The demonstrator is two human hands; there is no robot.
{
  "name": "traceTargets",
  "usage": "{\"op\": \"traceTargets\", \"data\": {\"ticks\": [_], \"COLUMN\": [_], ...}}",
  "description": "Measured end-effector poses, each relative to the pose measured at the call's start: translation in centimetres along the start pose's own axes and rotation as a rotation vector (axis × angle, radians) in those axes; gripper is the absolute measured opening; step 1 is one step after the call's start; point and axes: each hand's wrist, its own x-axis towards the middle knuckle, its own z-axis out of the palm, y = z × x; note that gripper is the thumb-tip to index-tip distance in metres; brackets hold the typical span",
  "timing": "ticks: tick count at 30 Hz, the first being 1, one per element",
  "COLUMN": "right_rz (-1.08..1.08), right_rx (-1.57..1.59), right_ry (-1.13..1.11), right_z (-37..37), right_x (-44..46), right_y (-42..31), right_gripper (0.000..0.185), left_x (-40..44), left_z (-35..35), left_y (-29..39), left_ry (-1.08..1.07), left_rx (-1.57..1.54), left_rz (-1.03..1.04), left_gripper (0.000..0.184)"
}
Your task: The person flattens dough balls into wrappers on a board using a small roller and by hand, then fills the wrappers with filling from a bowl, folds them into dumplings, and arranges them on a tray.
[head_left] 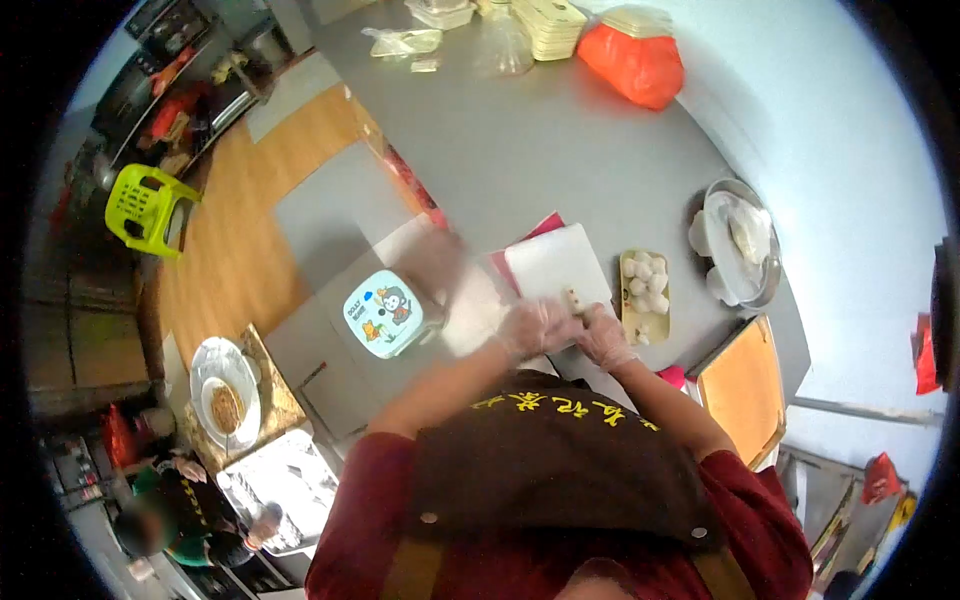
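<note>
Brown apron fabric [560, 450] is worn closest to the camera; if leaned in, it could be brushed against the work. At left, a lidded box [383, 313] is set on the bench [480, 150] and could be knocked by a wide swing of the forearm. Its gloved fingers blurred and partly curled, the left hand [540, 328] is held near a white sheet [558, 255]; whether anything is gripped cannot be told. Between the hands, a small pale piece [572, 299] is seen, which could be squashed by too firm a pinch. Close beside it, the gloved right hand [607, 342] is curled, its hold also unclear. Farther right, white balls [645, 280] are held in a tray [628, 322], which could be jogged by an outward slip.
</note>
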Motion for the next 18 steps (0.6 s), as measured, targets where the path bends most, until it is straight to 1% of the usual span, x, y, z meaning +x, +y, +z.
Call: {"op": "traceTargets", "data": {"ticks": [1, 2, 4, 5, 6, 7, 8, 9, 10, 11, 12, 14, 15, 17, 18], "right_rz": [-0.018, 0.038, 0.291, 0.403, 0.461, 0.372, 0.376, 0.04, -0.296, -0.634, -0.635, 0.083, 0.083, -0.061, -0.061], "right_rx": [-0.002, 0.079, 0.369, 0.482, 0.536, 0.452, 0.448, 0.227, 0.003, -0.328, -0.327, -0.076, -0.078, -0.286, -0.287], "right_ry": [-0.006, -0.108, -0.392, -0.486, -0.535, -0.441, -0.44, -0.325, -0.204, -0.104, -0.108, -0.167, -0.167, -0.059, -0.057], "right_z": [2.5, 1.7, -1.4, -2.2, -2.6, -0.7, -1.0, -1.6, -2.3, -4.8, -7.6, -12.1, -12.8, -14.0, -14.9], "right_x": [0.7, 0.8, 0.9, 1.0, 1.3, 1.3, 1.0, 0.9, 1.1, 1.2, 0.8, 0.6, 1.1, 2.4, 3.7], "right_y": [2.7, 2.4, -0.5, -1.1, -1.4, 0.4, 0.8, 1.0, 1.0, 0.1, -2.2, -7.5, -8.2, -9.3, -10.2], "right_gripper": [0.042, 0.042, 0.044, 0.045, 0.046, 0.041, 0.041, 0.036, 0.034, 0.031, 0.031, 0.029, 0.029, 0.028, 0.028], "left_x": [-0.5, -1.0, -1.4, -1.4, -1.5, -1.4, -1.6, -1.8, -3.0, -3.4, -3.9, -3.3, -2.9, -2.2, -2.4], "left_z": [-1.6, -3.3, -4.7, -4.8, -5.0, -5.1, -4.2, -3.3, 0.4, 1.1, 1.8, -0.8, -1.9, -3.7, -3.5], "left_y": [1.6, 3.3, 5.6, 5.9, 6.1, 6.1, 6.0, 5.9, 4.8, 4.6, 4.5, 4.8, 5.0, 5.5, 5.3], "left_ry": [-0.06, -0.122, -0.08, -0.246, -0.249, -0.244, -0.239, -0.231, -0.29, -0.322, -0.353, -0.003, -0.002, -0.164, -0.163], "left_rx": [-0.093, -0.187, -0.319, -0.257, -0.258, -0.36, -0.414, -0.468, -0.368, -0.32, -0.271, -0.15, -0.151, -0.205, -0.204], "left_rz": [0.017, 0.028, -0.067, -0.126, -0.125, -0.193, -0.228, -0.262, -0.241, -0.234, -0.225, -0.009, -0.008, -0.08, -0.078], "left_gripper": [0.03, 0.029, 0.035, 0.043, 0.043, 0.045, 0.045, 0.046, 0.047, 0.047, 0.047, 0.043, 0.043, 0.039, 0.039]}}
